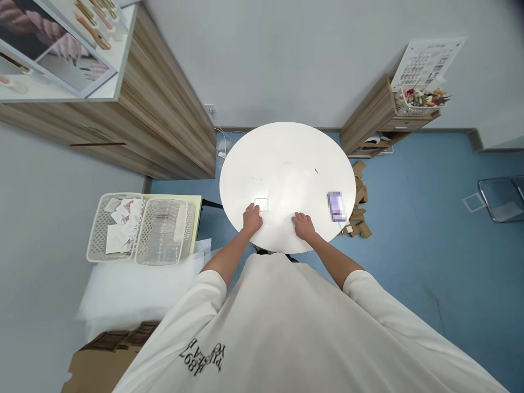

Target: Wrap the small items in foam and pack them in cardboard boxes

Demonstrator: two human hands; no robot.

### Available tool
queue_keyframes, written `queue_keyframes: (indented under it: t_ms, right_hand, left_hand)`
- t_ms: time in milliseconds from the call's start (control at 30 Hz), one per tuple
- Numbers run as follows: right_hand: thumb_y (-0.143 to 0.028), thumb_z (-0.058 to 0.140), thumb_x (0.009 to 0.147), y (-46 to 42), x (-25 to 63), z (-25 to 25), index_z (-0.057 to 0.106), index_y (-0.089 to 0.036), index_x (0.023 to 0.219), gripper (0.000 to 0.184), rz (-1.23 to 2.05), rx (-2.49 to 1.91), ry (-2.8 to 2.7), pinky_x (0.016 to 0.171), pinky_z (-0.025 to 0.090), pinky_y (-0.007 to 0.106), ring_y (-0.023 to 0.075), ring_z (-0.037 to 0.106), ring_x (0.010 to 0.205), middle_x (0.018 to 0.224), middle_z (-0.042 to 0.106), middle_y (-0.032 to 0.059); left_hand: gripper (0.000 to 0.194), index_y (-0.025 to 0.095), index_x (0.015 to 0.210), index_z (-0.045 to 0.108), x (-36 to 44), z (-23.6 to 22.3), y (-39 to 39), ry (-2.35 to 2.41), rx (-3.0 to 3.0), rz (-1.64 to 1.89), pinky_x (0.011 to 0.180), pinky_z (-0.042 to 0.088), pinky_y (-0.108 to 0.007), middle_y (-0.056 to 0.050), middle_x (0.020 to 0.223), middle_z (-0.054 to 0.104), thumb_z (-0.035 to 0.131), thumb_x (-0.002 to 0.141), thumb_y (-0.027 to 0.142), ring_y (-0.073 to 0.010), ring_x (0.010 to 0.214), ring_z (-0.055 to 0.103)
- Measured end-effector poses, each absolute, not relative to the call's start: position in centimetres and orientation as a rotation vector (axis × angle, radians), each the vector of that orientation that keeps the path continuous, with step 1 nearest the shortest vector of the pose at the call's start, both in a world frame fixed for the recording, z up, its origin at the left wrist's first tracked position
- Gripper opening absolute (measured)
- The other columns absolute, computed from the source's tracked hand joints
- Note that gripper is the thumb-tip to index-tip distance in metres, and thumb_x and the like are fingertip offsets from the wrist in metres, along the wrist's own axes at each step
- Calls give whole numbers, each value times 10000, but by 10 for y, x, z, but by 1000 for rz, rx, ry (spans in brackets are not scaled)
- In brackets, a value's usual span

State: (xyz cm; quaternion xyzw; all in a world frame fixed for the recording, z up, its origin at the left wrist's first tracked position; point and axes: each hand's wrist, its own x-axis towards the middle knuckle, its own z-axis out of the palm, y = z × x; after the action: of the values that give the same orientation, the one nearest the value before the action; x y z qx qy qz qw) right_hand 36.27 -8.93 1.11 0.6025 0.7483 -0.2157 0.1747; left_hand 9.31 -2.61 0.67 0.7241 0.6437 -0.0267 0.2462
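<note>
A small flat square piece (261, 204), pale and clear-looking, lies on the white round table (286, 147). My left hand (252, 219) rests at its lower left, fingertips at its edge and not visibly gripping it. Farther right, my right hand (303, 225) lies on the tabletop near the front edge with fingers extended and nothing in them. Near the table's right edge is a blurred purple rectangular item (337, 206) with a white cable hanging from it.
On the left, white plastic baskets (93, 240) hold paper cards and stacked clear cases. A wooden cabinet (172, 103) stands behind them. Small cardboard boxes (360, 218) lie on the floor to the right. A wooden shelf (370, 112) and a folding chair (483, 194) stand beyond.
</note>
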Motion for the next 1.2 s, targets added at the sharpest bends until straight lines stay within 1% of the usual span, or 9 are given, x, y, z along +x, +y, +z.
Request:
queue_keyframes:
  t_ms: [100,200,367,467,567,667,800,1000,1200]
  right_hand:
    - [-150,445,905,-88,357,14,497,-154,1460,558,-673,1795,2091,1145,275,493,340,334,1445,1623,335,168]
    - [-178,451,923,-89,345,14,439,-199,1516,594,-795,1770,2148,1137,306,479,330,358,1436,1635,322,143]
    - [-167,500,895,-96,340,11,449,-231,1513,623,-889,1739,2097,1180,270,486,310,288,1499,1671,265,103]
    - [-139,502,880,-100,348,10,453,-235,1506,635,-888,1742,2093,1192,257,489,297,236,1530,1684,234,88]
    - [-142,496,887,-102,354,9,432,-226,1520,642,-892,1728,2085,1181,280,488,299,203,1543,1694,198,91]
    - [-148,493,898,-102,354,7,424,-186,1526,633,-892,1717,2071,1171,294,488,314,199,1540,1693,187,123]
    - [-144,475,913,-104,354,6,458,-177,1500,589,-885,1768,2118,1166,298,481,311,237,1520,1675,239,131]
    - [-129,450,919,-114,363,6,529,-166,1435,523,-836,1937,2107,1131,341,454,302,401,1406,1583,397,150]
    - [-126,482,900,-113,366,7,514,-193,1441,546,-918,1934,2027,1099,376,460,304,403,1393,1562,421,132]
  left_hand:
    - [671,166,1473,419,92,5,-8,1666,2088,-124,1136,366,-517,-179,1619,326,486,815,51,-347,1476,325]
    - [732,164,1528,344,94,1,5,1551,2162,-153,1174,299,-530,-176,1653,271,474,817,49,-340,1515,258]
    - [777,205,1576,254,97,-6,16,1465,2183,-162,1205,205,-554,-159,1641,305,475,841,83,-332,1530,221]
    - [715,192,1530,326,94,-6,17,1463,2206,-143,1206,195,-535,-175,1576,383,463,839,64,-327,1503,263]
    - [640,184,1460,395,88,-3,15,1485,2195,-165,1175,251,-504,-188,1450,483,471,837,62,-327,1421,375]
    - [656,164,1453,371,79,4,12,1588,2109,-213,1133,310,-488,-190,1386,517,512,816,93,-336,1348,445]
    - [730,167,1504,292,79,16,8,1624,2101,-117,1153,297,-471,-179,1444,484,538,817,153,-333,1387,411]
    - [807,178,1558,268,131,19,7,1293,2226,-49,1214,203,-472,-159,1539,420,561,806,173,-339,1483,299]
    - [828,209,1574,272,185,1,10,1119,2254,-112,1229,142,-522,-138,1557,411,537,796,120,-350,1520,224]
